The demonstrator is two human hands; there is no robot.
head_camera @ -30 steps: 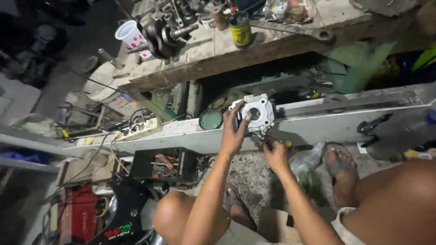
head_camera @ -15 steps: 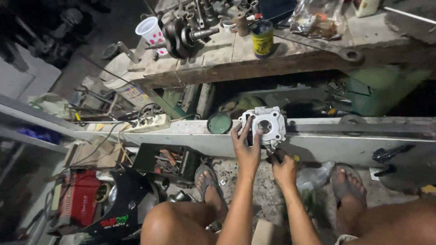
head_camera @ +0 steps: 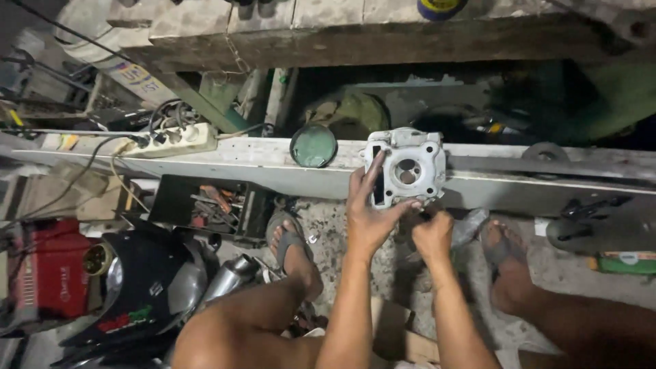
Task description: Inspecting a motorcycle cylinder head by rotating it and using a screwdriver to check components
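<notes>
A grey metal engine cylinder block (head_camera: 410,164) with a round bore rests against a long pale beam (head_camera: 273,164). My left hand (head_camera: 369,215) grips the block's left side, fingers spread over its face. Just below the block, my right hand (head_camera: 432,236) is closed around a small dark tool or part that I cannot make out. Both forearms reach up from the bottom of the view, between my bare knees.
A round green lid (head_camera: 313,145) and a white power strip (head_camera: 174,139) lie on the beam. A black tool tray (head_camera: 208,205) sits below it, a motorcycle (head_camera: 137,287) at lower left. My sandalled feet (head_camera: 502,246) rest on rough ground.
The view has swung down and closer to the block. My left hand stays on the block; my right hand stays closed just under it.
</notes>
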